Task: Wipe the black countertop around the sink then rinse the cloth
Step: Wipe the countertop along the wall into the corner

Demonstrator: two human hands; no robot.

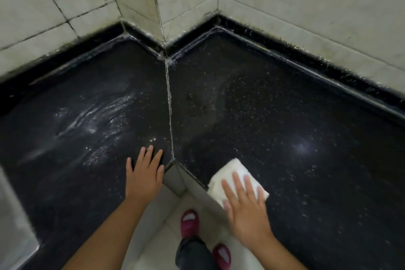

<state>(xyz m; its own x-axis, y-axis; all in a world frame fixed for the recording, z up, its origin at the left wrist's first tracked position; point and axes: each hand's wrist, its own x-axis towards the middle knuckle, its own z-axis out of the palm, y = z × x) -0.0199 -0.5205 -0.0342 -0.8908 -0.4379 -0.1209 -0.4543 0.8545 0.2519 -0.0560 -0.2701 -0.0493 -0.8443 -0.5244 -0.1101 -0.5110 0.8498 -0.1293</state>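
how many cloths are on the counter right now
1. The white cloth lies folded on the black countertop near its front edge, right of the seam, under the flat right hand. The left hand rests bare on the counter. None other shows.

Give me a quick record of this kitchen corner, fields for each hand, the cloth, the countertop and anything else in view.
left hand: flat on the countertop, fingers straight, holding nothing
right hand: fingers straight, pressing the cloth down
cloth: white, folded, near the counter's front edge
countertop: black, speckled, wet streaks on the left part
seam: pale line running from the wall corner
sink: edge at far left
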